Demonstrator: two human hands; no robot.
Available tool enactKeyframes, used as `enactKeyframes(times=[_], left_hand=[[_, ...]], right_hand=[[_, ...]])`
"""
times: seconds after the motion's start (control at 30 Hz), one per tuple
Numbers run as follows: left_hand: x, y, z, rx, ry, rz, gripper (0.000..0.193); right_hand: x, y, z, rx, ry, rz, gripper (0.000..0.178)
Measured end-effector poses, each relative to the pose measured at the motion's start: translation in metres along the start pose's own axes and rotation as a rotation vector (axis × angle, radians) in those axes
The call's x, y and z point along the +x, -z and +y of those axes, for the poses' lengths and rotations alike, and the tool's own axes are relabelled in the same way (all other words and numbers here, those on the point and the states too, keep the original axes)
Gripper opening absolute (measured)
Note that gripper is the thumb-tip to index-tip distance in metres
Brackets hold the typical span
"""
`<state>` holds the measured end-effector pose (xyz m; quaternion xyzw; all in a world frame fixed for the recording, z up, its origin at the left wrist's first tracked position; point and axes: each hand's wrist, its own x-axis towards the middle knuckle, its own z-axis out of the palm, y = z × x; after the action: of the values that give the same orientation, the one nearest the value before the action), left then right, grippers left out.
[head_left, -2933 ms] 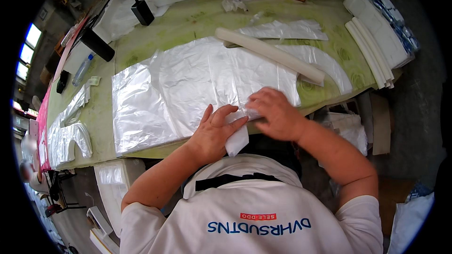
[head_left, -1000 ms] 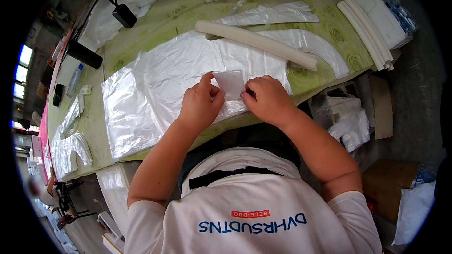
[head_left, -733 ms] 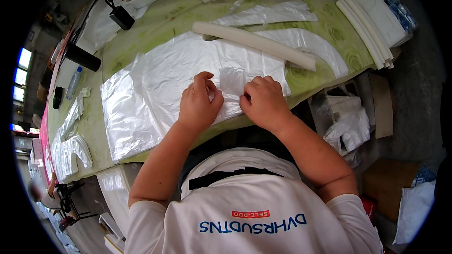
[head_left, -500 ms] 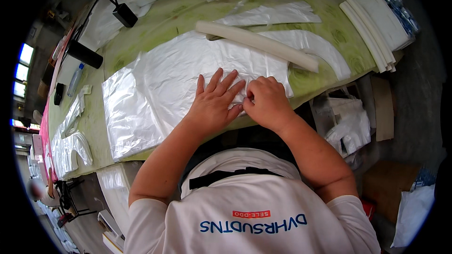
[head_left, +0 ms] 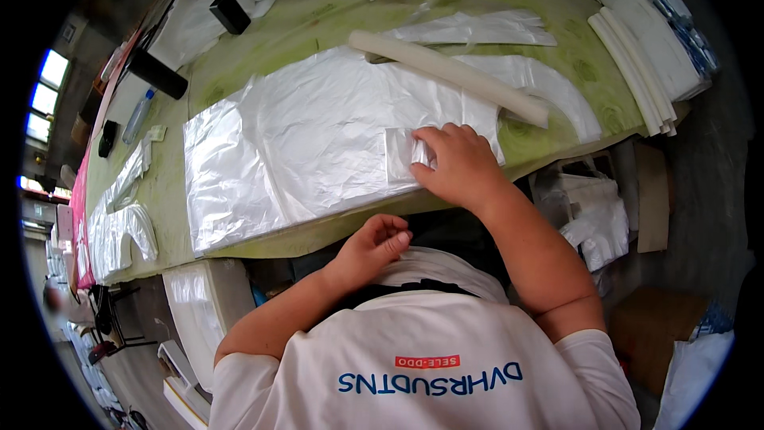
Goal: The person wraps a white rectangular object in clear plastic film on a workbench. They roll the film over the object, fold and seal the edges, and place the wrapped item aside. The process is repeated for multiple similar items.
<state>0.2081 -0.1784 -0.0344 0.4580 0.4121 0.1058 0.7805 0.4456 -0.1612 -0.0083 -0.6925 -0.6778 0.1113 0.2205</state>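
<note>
A broad sheet of shiny, translucent plastic (head_left: pixel 318 119) lies creased across the near part of the table. On its right side sits a small folded square of the same kind of plastic (head_left: pixel 398 161). My right hand (head_left: pixel 460 163) is closed on the right edge of this folded square, thumb toward me and fingers on the far side. My left hand (head_left: pixel 376 243) is off the table, just in front of my waist, its fingers curled in with no object showing in them. A long off-white roll (head_left: pixel 454 76) lies slantwise over the sheet's far right part.
More plastic pieces lie at the far side (head_left: pixel 477 26) and the left end (head_left: pixel 123 231). A black cylinder (head_left: pixel 157 73), a water bottle (head_left: pixel 138 115) and a black box (head_left: pixel 229 13) stand leftward. Pale rolls (head_left: pixel 633 72) and a white stack (head_left: pixel 645 24) are at right.
My left hand has lifted off the plastic and drawn back to my waist, its fingers curling. My right hand stays at the sheet's right side, and the folded square now shows beside it.
</note>
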Motion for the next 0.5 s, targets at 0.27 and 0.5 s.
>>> enactKeyframes(times=[0.27, 0.5], left_hand=[[0.019, -0.004, -0.014, -0.592, -0.034, 0.071, 0.025], [-0.002, 0.001, -0.023, -0.416, -0.13, 0.169, 0.022]], right_hand=[[-0.062, -0.002, -0.038, 0.407, 0.044, 0.001, 0.038], [-0.068, -0.039, -0.037, 0.977, -0.237, -0.078, 0.024]])
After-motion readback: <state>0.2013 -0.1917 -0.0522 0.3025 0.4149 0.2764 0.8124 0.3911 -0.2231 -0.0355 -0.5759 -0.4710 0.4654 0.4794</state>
